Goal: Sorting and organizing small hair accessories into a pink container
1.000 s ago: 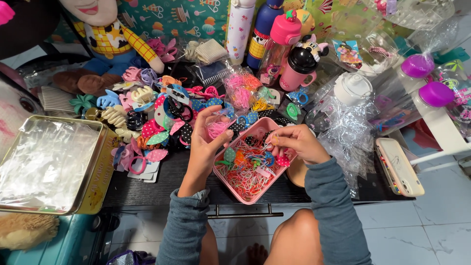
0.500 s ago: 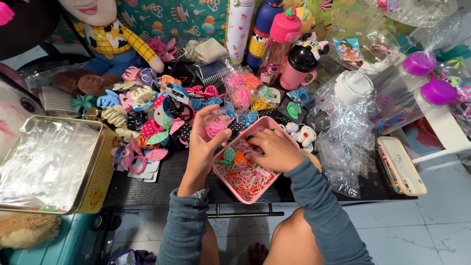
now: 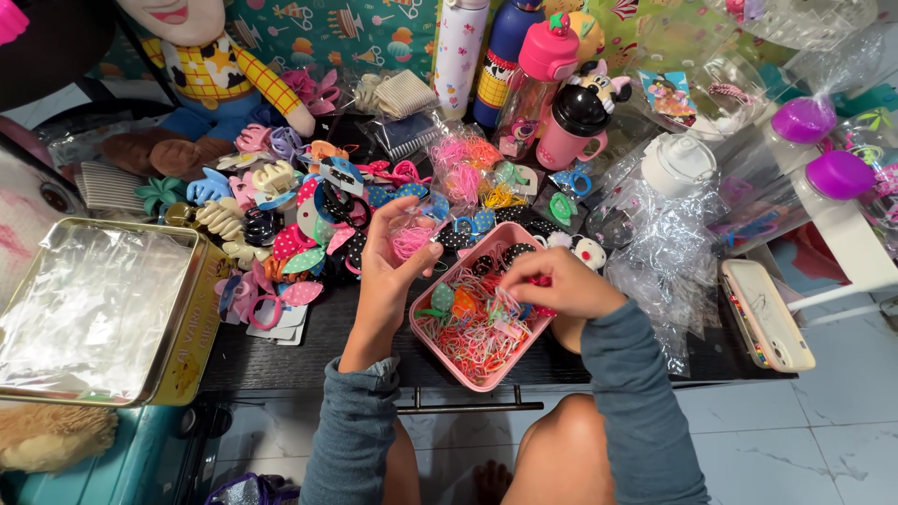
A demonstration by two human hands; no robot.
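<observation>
Head view, looking down on a black table (image 3: 281, 360) crowded with hair accessories. At centre lies a pink tray (image 3: 432, 348), tilted on the table, filled with thin elastic bands (image 3: 468, 332) of many colours.

The left hand (image 3: 388, 271), at 9 o'clock of the tray, is curled around a small clear bag of pink bands (image 3: 412, 238), thumb and fingers closed on it just above the tray's upper left rim. The right hand (image 3: 552, 281) reaches in from 3 o'clock, fingers narrowed to a pinch over the bands inside the tray; whether a band is gripped cannot be told. Both forearms wear grey sleeves (image 3: 636, 402).

At 9 o'clock of the left hand lies a heap of hair clips (image 3: 281, 220); farther toward 9 o'clock stands a gold tin (image 3: 192, 327) lined with clear film. At 12 o'clock stand bottles (image 3: 543, 75) and a pink cup with a black lid (image 3: 572, 126). At 11 o'clock sits a cowboy doll (image 3: 210, 75). At 3 o'clock lie crumpled cellophane (image 3: 664, 262) and a phone (image 3: 767, 313).
</observation>
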